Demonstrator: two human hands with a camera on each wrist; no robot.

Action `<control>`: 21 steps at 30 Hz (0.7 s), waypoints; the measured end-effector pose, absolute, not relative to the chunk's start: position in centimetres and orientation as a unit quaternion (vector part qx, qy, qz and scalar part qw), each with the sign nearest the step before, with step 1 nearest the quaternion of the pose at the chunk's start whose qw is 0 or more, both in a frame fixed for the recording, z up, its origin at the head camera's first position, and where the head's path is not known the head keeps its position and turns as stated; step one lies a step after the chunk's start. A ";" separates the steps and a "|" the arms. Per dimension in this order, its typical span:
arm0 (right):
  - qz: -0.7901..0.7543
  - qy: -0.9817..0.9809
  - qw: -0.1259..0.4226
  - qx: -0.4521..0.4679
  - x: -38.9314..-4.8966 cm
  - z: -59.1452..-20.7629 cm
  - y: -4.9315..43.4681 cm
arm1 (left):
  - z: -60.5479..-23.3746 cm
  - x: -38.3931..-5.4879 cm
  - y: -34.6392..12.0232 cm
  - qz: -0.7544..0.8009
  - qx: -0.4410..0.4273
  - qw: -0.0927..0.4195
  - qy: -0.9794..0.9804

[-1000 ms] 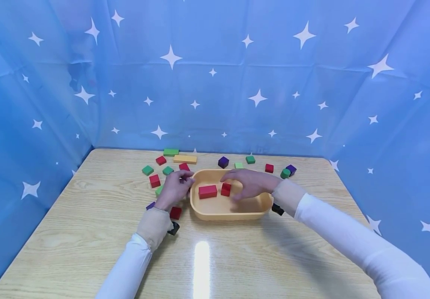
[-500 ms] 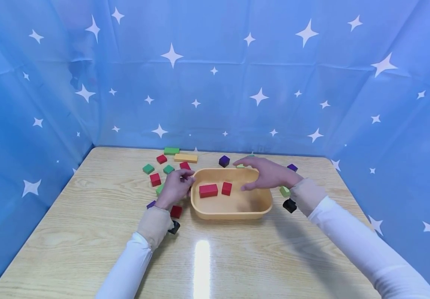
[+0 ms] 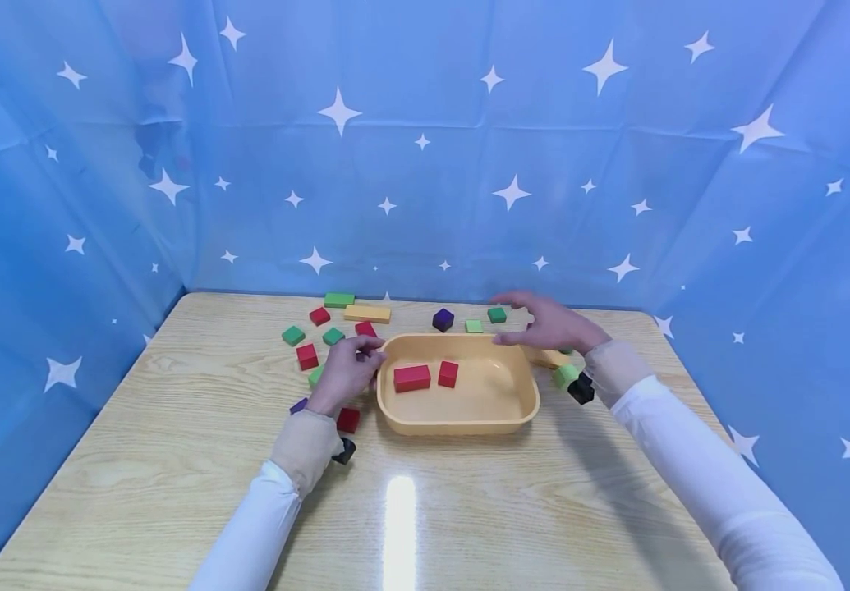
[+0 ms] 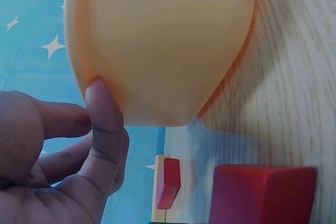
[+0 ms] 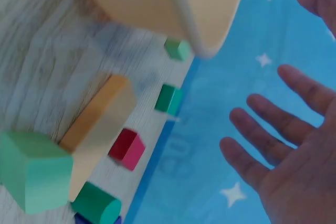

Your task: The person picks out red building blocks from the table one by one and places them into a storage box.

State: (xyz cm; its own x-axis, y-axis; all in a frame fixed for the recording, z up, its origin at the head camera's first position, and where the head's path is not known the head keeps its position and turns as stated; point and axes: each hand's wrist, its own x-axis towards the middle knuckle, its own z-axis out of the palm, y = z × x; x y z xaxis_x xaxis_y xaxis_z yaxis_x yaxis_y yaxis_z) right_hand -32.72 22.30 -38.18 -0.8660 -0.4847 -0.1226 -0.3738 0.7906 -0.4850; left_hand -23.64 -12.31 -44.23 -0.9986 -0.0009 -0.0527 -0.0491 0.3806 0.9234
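Note:
A beige plastic bin (image 3: pixel 461 428) stands on the table with a long red block (image 3: pixel 412 378) and a red cube (image 3: pixel 448 374) inside. At its left end my left hand (image 3: pixel 346 373) pinches the rim; in the left wrist view a fingertip (image 4: pixel 100 90) lies against the outer wall. My right hand (image 3: pixel 546 324) hovers over the bin's far right corner, holding nothing. Its fingers are spread in the right wrist view. Near it are a green block (image 3: pixel 497 314), a light green block (image 3: pixel 474 326), and, partly hidden under the forearm, a wooden plank (image 5: pixel 102 124).
Left of the bin lie several red, green and purple blocks, including a red cube (image 3: pixel 307 356). A yellow plank (image 3: pixel 367 313) and a purple block (image 3: pixel 443 320) are behind it. To the right are a light green block (image 5: pixel 39 171) and a green cylinder (image 5: pixel 97 203). A star-patterned curtain (image 3: pixel 425 164) borders the table.
My right hand has moved from above the bin's inside rightward and away from me, past its far right corner. The left hand stays at the rim. Both red blocks stay in the bin.

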 end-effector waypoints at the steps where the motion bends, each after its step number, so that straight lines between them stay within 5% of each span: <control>1: -0.227 0.940 0.120 -0.223 -33.0 -38.3 22.6 | -44.2 -23.6 -12.3 0.557 -0.015 0.022 0.830; 21: -0.174 0.966 0.133 -0.137 -37.6 -41.6 24.6 | -44.4 -23.7 -12.4 0.565 -0.018 0.027 0.824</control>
